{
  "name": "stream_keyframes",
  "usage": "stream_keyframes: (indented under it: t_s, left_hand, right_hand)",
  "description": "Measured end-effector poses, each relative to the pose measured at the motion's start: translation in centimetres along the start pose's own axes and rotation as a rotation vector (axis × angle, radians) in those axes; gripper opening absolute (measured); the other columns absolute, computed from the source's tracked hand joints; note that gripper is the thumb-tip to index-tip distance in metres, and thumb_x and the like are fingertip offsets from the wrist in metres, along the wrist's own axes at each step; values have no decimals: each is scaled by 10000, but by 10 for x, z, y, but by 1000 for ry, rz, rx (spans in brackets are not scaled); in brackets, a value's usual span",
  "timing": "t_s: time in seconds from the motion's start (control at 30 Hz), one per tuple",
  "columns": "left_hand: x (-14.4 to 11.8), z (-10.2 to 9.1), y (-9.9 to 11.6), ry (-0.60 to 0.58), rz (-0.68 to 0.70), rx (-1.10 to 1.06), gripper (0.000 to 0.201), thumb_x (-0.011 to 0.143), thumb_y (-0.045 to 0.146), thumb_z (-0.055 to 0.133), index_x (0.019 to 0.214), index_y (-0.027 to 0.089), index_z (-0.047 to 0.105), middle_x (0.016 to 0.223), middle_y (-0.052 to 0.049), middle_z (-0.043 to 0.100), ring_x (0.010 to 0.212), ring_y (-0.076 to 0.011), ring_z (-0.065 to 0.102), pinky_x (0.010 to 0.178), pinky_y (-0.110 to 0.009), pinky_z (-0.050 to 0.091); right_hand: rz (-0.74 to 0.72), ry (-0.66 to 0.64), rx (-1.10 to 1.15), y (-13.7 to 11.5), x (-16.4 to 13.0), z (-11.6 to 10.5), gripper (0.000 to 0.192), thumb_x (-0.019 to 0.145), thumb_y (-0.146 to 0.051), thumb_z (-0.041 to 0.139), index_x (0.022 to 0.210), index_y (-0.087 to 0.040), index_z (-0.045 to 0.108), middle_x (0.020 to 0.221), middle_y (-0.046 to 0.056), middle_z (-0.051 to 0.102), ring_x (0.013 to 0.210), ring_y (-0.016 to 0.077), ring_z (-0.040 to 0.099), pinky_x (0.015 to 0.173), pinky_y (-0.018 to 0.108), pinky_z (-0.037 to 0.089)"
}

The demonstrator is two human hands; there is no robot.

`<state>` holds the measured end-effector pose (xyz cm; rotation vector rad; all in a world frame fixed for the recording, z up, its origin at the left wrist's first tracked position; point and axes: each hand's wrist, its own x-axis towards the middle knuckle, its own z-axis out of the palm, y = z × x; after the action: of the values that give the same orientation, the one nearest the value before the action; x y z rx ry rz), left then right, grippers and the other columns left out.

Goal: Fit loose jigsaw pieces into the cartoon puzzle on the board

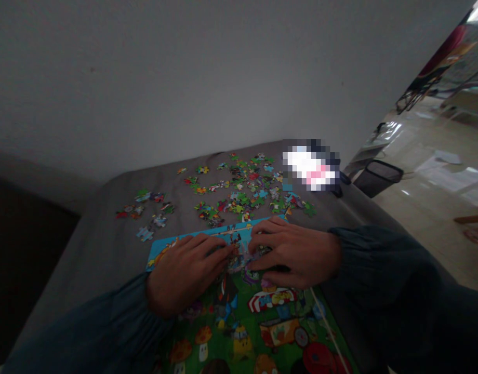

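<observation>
A jigsaw puzzle board [208,322] with bright cartoon figures on green and a blue top border lies in front of me. My left hand [188,267] rests on its upper left part, fingers stretched out and the fingertips touching the picture near the top middle. Opposite it, my right hand [289,252] lies over the upper right part with its fingers spread, their tips on the puzzle. A patch of joined pieces [239,257] shows between the two hands. What lies under the palms is hidden.
Many loose puzzle pieces [239,195] are scattered beyond the board, with a smaller cluster [145,208] to the left. A pixelated bright object [311,166] sits at the back right of the grey-covered table [94,249]. A wall [208,78] rises behind.
</observation>
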<state>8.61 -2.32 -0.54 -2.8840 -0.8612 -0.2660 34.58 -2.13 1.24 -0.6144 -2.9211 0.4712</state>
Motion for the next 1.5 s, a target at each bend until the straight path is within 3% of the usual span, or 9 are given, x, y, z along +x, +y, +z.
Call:
stream_keyframes:
  t_s: [0.6,0.87,1.5]
  left_hand:
    - [-2,-1,7,13,-75,-3,180,946,262,547,1073,260,675,987,1,706,882,-175,636,730,-316,480]
    - [-2,1,9,16,-104,-17,126,936,264,575,1006,266,681,968,39,714,877,-185,637,704,-327,463]
    - [-2,4,9,-2,-118,-50,177,957,280,531,957,260,707,965,22,706,877,-168,628,735,-294,471]
  right_hand:
    - [27,13,42,-6,1,3,263,909,-302,547,1121,-243,690,1116,74,620,1120,257,468,960,453,356]
    - [43,-51,45,-8,1,4,267,912,-310,547,1134,-219,664,1140,54,616,1122,261,451,975,469,353]
    - [38,-38,26,-3,4,7,222,923,-278,515,1053,-244,692,1102,61,605,1087,250,469,910,446,368]
